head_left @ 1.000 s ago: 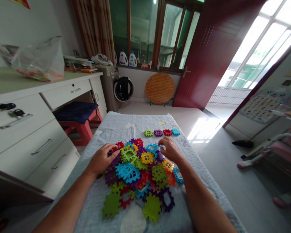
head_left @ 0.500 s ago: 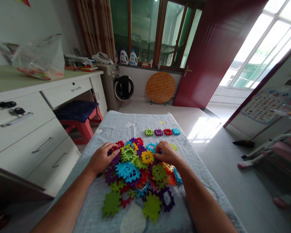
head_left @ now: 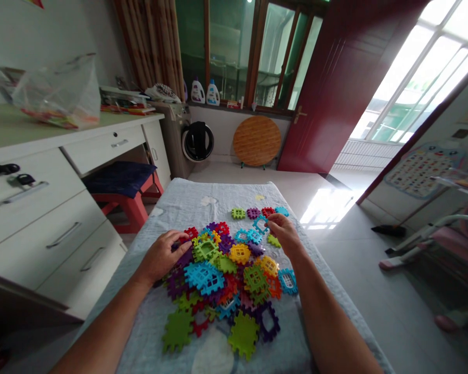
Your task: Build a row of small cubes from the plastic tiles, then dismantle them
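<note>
Blue frame [head_left: 256, 224], right fingers [head_left: 272, 218] at edge, has room leftward.

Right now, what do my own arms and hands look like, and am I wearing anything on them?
Your left hand and right hand are ungloved. Both forearms are bare, with no sleeve, watch or bracelet showing. Rings are hard to tell.

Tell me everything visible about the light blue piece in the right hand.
The light blue piece is a squarish, notched frame with an open middle, apparently plastic. The right hand grips its right edge, holding it tilted. In the picture it shows between the pile and the row of four pieces; whether it touches the pile is unclear.
</note>
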`<state>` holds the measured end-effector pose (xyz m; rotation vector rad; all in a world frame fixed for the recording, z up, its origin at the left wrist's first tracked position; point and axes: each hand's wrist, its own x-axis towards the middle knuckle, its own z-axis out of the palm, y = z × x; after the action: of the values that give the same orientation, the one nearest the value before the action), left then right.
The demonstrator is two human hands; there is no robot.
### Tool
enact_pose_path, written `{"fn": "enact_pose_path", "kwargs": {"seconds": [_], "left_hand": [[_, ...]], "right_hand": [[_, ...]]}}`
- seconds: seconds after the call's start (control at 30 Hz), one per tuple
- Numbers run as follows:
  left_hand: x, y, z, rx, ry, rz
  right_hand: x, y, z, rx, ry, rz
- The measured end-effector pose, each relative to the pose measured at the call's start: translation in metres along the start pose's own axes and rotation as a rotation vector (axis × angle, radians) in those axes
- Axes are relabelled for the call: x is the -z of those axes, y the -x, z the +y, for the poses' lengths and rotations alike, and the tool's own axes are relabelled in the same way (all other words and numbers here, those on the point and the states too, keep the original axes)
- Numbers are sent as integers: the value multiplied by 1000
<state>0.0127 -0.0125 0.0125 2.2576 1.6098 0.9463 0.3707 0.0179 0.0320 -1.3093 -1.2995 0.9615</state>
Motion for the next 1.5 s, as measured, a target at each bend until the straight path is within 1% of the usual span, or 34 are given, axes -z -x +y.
{"fn": "enact_pose_path", "kwargs": {"seconds": [0.03,0.1,0.17,0.23,0.27,0.33,0.5,0.57,0.77,0.97,1.2,1.5], "left_hand": [[0,0,0,2,1,-3],[0,1,-1,5,2,-5],[0,1,-2,6,2,-6],[0,1,-3,6,2,-7],[-1,1,-3,7,3,-10],[-1,1,-3,9,3,-17],[-1,0,-2,18,6,-25],[0,0,-2,17,12,-23],[1,0,-1,13,9,-20],[0,0,-2,7,8,-33],[1,1,-1,19,12,-22],[0,1,-2,19,13,-27]], "right_hand": [[0,-1,4,1,66,-9],[-2,-1,11,41,282,-31],[-4,1,15,131,556,-41],[-6,4,14,206,783,-27],[-6,6,12,223,855,-12],[-7,9,8,219,928,1],[-10,15,3,185,950,-120],[-11,15,3,184,934,-135],[-13,13,2,207,841,-42],[-19,16,2,206,946,-122],[-23,15,6,216,940,-94],[-26,12,4,180,899,-119]]}}
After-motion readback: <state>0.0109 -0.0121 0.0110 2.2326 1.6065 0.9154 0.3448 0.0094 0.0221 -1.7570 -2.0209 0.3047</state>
